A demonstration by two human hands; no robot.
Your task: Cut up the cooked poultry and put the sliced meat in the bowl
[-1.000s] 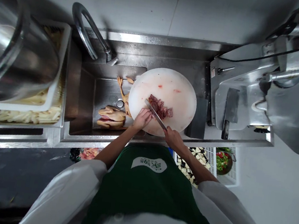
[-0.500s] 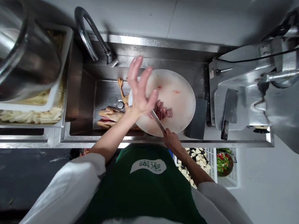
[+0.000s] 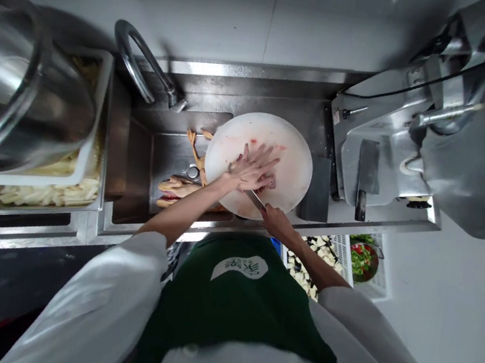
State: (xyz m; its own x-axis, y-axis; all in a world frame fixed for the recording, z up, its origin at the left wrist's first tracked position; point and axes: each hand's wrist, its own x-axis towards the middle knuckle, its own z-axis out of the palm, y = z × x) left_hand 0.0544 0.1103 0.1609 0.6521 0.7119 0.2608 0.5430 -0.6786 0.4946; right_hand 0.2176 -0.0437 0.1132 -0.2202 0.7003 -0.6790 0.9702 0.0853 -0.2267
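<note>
A steel sink (image 3: 170, 148) left of centre holds pale poultry (image 3: 176, 188). A big steel pot (image 3: 50, 114), its contents not visible, fills the upper left over a white tray (image 3: 101, 103); a steel tray (image 3: 37, 213) below carries pale strips (image 3: 48, 193). At lower right, a white crate (image 3: 343, 253) contains dark-edged diced pieces (image 3: 322, 254), and beside it a bowl (image 3: 372, 273) has chopped green and red food (image 3: 361, 259). A grey wall (image 3: 202, 9) spans the top above the steel counter (image 3: 263, 94). On the round white board (image 3: 296, 159) at centre, the left hand (image 3: 249, 167) spreads its fingers palm down over dark red meat (image 3: 273, 181), mostly covering it; how firmly it presses, I cannot tell. The right hand (image 3: 279, 223) grips a knife (image 3: 255, 200) beside the meat.
</note>
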